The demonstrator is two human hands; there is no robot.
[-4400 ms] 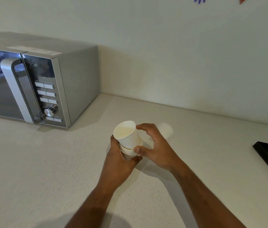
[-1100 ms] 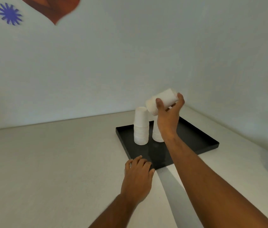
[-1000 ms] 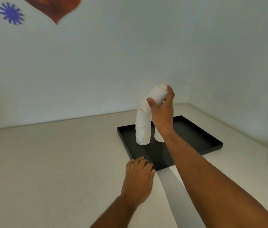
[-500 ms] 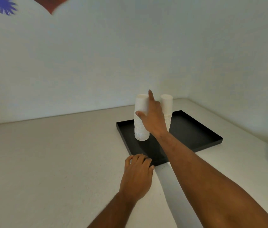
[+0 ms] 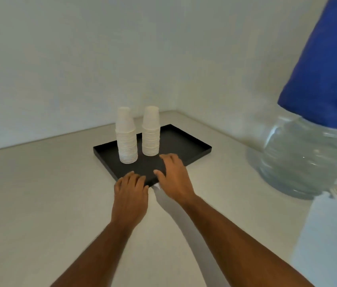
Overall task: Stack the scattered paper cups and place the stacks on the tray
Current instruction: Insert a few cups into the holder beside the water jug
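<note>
Both stacks (image 5: 138, 134) upright on tray (image 5: 192, 144), nothing gripped; left hand (image 5: 130, 190), right hand (image 5: 174, 176) flat, open at corner, probably steadying it.

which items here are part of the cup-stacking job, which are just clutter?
Job:
- left cup stack, upside down on the tray
- right cup stack, upside down beside it
- black tray
- left hand and right hand, both empty, at the tray's near corner

Clutter:
- clear water jug
- blue cloth over it
</note>
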